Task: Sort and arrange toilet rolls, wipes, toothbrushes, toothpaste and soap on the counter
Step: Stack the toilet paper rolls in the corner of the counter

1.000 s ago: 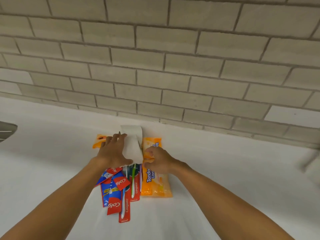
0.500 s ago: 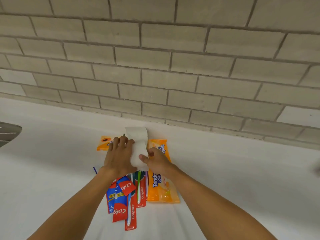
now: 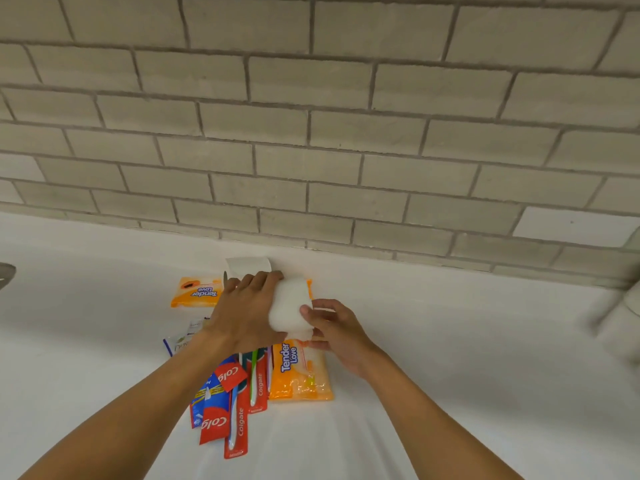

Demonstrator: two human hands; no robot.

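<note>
You have one view only, a wide-angle camera on your head, looking forward and down over both forearms at the white counter (image 3: 450,341). It faces the grey brick wall (image 3: 311,133), which fills the upper half of the frame. The camera sits close, with your hands near the middle and straight lines bowed at the edges.

You have two toilet rolls (image 3: 290,311) on the surface: one between your hands, one (image 3: 247,264) at the back edge. Two orange wipes packs show, one (image 3: 197,292) left and one (image 3: 299,374) right. You can count two packaged toothbrushes (image 3: 258,381), at least two red toothpaste packs (image 3: 214,424), and one pale sachet (image 3: 180,342).
</note>
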